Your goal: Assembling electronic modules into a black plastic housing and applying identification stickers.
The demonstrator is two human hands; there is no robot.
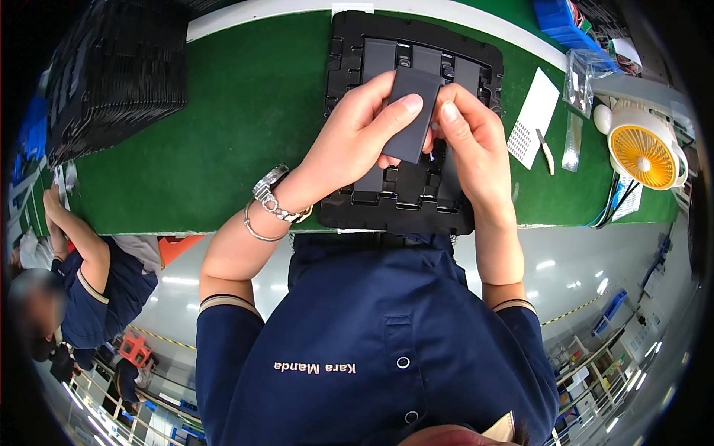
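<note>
One dark grey rectangular slab (413, 128) is held up, tilted, above a black moulded tray (401, 217), covering part of the tray's middle. The left hand (361, 134), over the tray's left half, grasps the slab, its thumb pressed flat on the upper face and its fingers wrapped behind. The right hand (476, 141), over the tray's right half, is at the slab's right edge with thumb and forefinger bent close together; a small dark bit shows by the fingertips, but I cannot tell whether they grip it or the slab's edge. Inside the tray, further flat dark pieces (379, 53) lie in its recesses, partly hidden by the hands. A metal-band wristwatch (269, 184) and a thin bangle (260, 232) are on the left wrist, just beyond the tray's lower left edge. The tray rests on a green tabletop (245, 126). Well to the tray's left stands a tall stack of black trays (119, 74). Just right of the tray lies a white printed sheet (532, 115), with a slim white-handled tool (547, 152) at its lower edge. Farther right of the tray are a clear plastic bag (580, 78) and a white fan with a yellow grille (644, 154); a blue bin (558, 30) sits beyond the tray's upper right. Far to the tray's lower left, a co-worker in a navy shirt (104, 305) is at the tabletop.
</note>
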